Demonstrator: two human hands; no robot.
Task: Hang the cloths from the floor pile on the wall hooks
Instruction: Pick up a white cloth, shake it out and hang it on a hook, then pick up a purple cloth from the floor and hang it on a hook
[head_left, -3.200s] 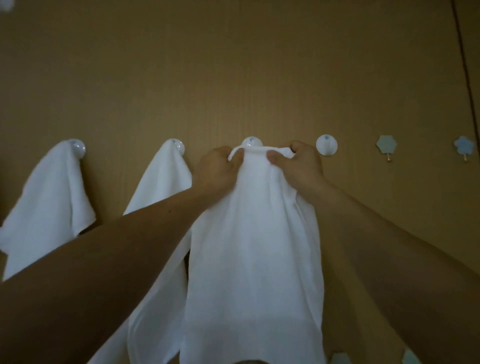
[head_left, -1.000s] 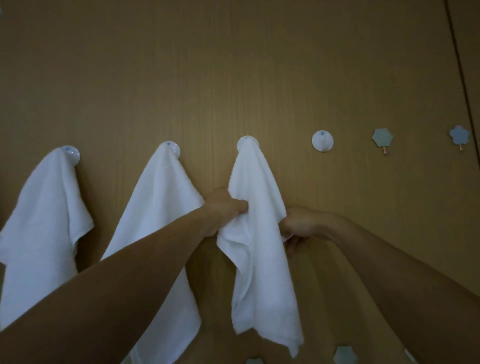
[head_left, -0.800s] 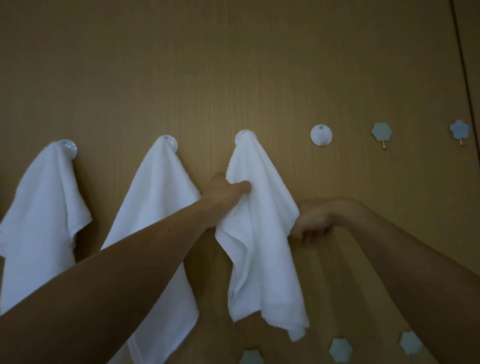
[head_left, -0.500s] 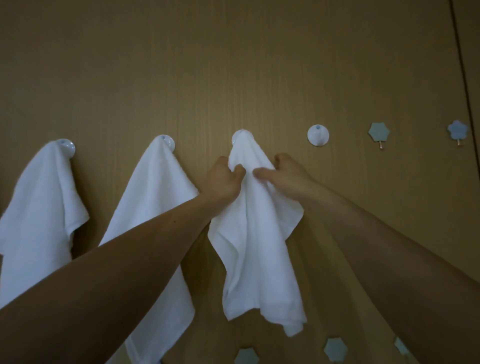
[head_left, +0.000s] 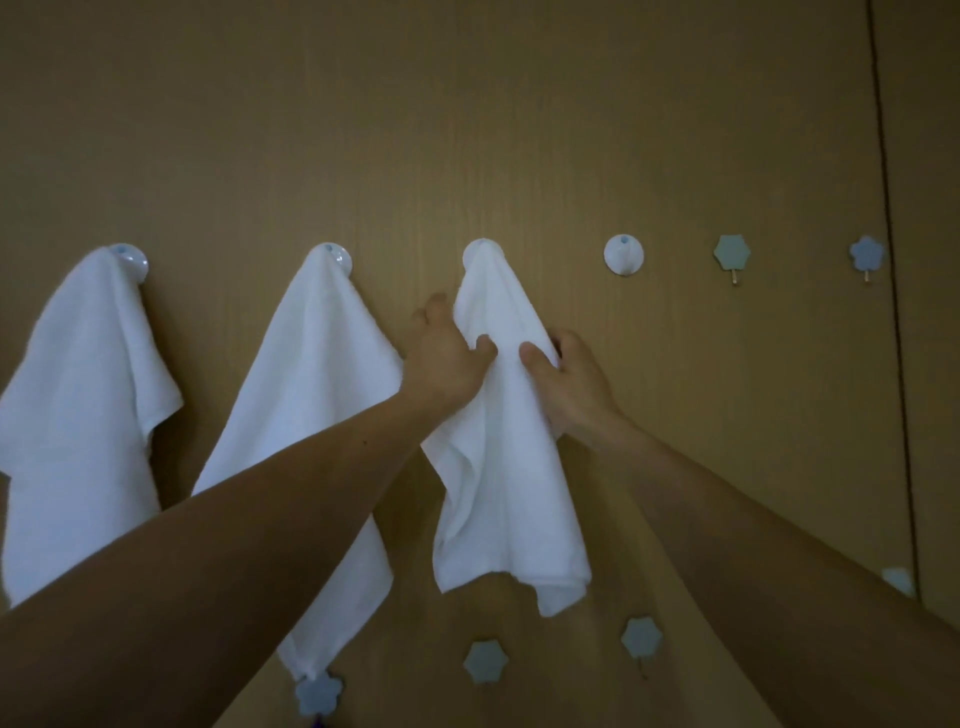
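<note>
3rd cloth (head_left: 498, 441): white, hangs bunched off 3rd round hook (head_left: 470, 250) on the wood wall (head_left: 467, 130); lower corners loose.
L hand (head_left: 447, 358): pinches cloth's left edge just below hook, thumb in front, fingers behind.
R hand (head_left: 566, 384): same on right edge, thumb on the front fold; holds cloth, not hook.
Change: few secs ago both hands had the top edge spread at the hook. Then they dropped lower and R let go briefly. Now both are back up on the cloth near the hook.
Meaning: looks like cloth 3 is hung & this is only tidying; release prob. next.
Done so far: 1st cloth (head_left: 78, 415) & 2nd cloth (head_left: 311, 389) each on own hook, untouched.
Free hooks: round one (head_left: 623, 254) just right of cloth 3, then hexagon hook (head_left: 731, 253) & flower hook (head_left: 866, 254); more below.
Floor pile: not in view, so can't tell how many are left.
</note>
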